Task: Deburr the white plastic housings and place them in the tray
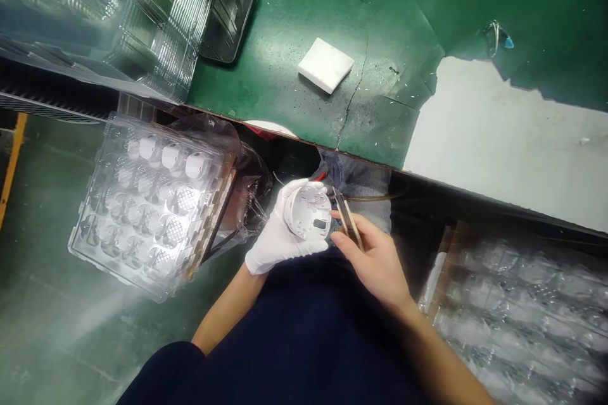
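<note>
In my left hand (275, 237), which wears a white glove, rests a round white plastic housing (308, 214), hollow side up, with a dark rectangular opening in it. The gloved fingers wrap around its outside. My bare right hand (375, 259) grips a utility knife (349, 221), its blade end pointing up and toward the table edge. The fingertips of that hand are close to the housing's right rim; whether they touch it I cannot tell. Both hands are over my lap, just below the table edge.
The green table (380, 6) carries a white block (325, 66), a black phone (230, 19) and stacked clear trays (95, 6). At left, a clear tray (142, 209) holds several white parts. More clear-wrapped trays (527, 316) stand at lower right. A white sheet (503, 139) covers the table's right side.
</note>
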A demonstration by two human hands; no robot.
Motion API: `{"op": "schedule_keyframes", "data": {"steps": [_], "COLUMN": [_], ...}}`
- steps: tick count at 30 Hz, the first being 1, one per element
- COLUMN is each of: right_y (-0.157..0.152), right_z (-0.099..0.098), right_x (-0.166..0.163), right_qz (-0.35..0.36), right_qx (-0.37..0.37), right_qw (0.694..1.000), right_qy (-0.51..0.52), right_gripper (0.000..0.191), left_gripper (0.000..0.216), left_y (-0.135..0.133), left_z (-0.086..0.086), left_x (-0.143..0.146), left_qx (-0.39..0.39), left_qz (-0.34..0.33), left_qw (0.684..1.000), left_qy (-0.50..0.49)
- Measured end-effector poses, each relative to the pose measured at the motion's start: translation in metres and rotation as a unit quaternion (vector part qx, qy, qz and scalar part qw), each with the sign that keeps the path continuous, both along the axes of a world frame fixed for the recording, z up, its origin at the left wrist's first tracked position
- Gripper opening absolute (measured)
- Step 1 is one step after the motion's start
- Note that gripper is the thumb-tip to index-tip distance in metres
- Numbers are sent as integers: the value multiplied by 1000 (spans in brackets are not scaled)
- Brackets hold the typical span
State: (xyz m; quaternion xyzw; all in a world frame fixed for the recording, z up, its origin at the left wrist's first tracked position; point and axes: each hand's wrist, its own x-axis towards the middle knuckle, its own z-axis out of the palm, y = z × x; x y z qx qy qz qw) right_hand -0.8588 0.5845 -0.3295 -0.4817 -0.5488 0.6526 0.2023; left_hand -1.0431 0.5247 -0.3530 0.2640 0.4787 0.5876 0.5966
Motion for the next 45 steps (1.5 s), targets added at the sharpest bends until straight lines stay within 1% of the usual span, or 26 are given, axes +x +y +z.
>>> {"op": "schedule_keyframes", "data": {"steps": [1,3,4,5,6,10,12,14,17,20,22,25,28,32,36,38,40,43,45], "right_y": [3,9,11,13,14,17,16,14,12,10,10,11,13,17,17,16,15,16,19], "right_z": [2,4,5,6,7,8,7,5,1,-1,-1,0,3,3,1,0,0,-1,-2], "right_x": [-3,-8,-11,-14,-17,-24,-25,-26,-27,-26,-25,-21,-18,-18,-19,-19,-18,-13,-6], "right_qz": [9,36,45,52,60,89,87,72,50,45,37,20,50,117,135,135,131,116,80], "right_qx": [-71,-190,-229,-252,-260,-233,-245,-271,-304,-314,-313,-291,-249,-191,-184,-195,-209,-227,-216], "right_qw": [997,980,970,963,960,964,961,955,946,943,943,951,963,970,968,965,962,960,968], "right_qy": [9,47,67,81,88,88,90,92,97,104,110,102,86,92,102,112,120,119,101], "right_gripper": [30,34,35,36,36,30,31,32,32,32,32,32,26,20,20,23,29,39,40], "left_gripper": [105,106,106,106,105,104,104,105,106,105,104,104,101,100,101,101,101,103,104], "left_y": [-1,-3,-4,-5,-6,-5,-4,-3,-3,-4,-5,-4,-4,-4,-3,-3,-4,-5,-5], "left_z": [-2,-7,-10,-11,-13,-11,-10,-9,-9,-11,-13,-15,-14,-13,-13,-14,-16,-21,-22], "left_x": [0,-1,-1,-1,-1,-3,-4,-4,-4,-4,-5,-5,-5,-3,-3,-3,-3,-5,-7], "left_qx": [-6,-17,-21,-25,-28,-16,-13,-21,-34,-25,-9,24,21,-11,-13,-18,-16,26,57], "left_qz": [-13,-29,-32,-35,-41,-87,-111,-123,-120,-114,-102,-88,-93,-124,-129,-135,-137,-109,-93], "left_qw": [1000,999,998,997,996,992,988,987,990,989,989,989,990,992,992,991,990,988,988], "left_qy": [7,37,56,70,79,87,104,99,69,89,105,117,101,22,4,9,38,105,108]}}
